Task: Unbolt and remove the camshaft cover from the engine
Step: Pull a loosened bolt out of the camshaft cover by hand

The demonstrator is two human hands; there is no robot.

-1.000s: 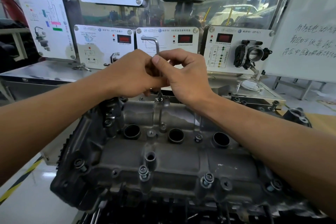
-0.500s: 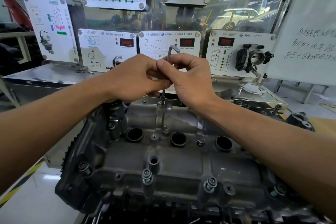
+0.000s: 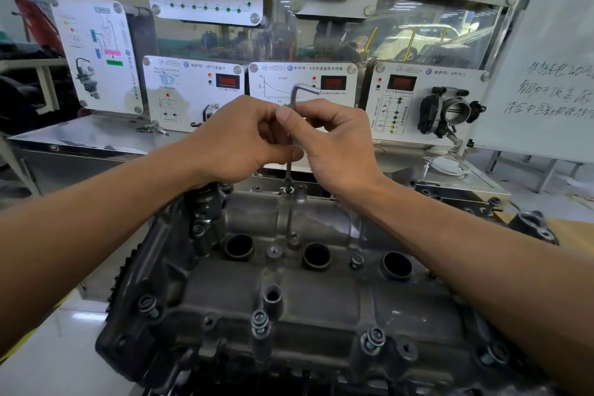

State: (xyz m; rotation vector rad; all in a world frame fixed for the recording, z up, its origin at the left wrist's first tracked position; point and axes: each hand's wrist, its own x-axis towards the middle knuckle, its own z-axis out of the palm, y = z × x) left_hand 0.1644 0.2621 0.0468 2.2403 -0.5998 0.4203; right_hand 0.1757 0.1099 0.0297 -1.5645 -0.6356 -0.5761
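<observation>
The grey cast camshaft cover (image 3: 321,296) lies across the engine in front of me, with three dark round wells along its middle. Several bolts (image 3: 259,320) stand raised along its near edge. An L-shaped hex key (image 3: 294,96) stands upright, its tip seated in a bolt (image 3: 288,189) at the cover's far edge. My left hand (image 3: 238,141) and my right hand (image 3: 334,145) meet around the key's long shaft, and both pinch it with fingers and thumb. The short arm of the key points right above my hands.
Behind the engine a steel bench (image 3: 96,133) carries white training panels (image 3: 302,87) with red displays and a throttle body (image 3: 450,112). A whiteboard (image 3: 553,74) with handwriting stands at the right. A small part (image 3: 533,222) sits by the engine's right end.
The hex key's short arm has swung from pointing left to pointing right as my fingers turned the shaft. Both hands stay at the same bolt.
</observation>
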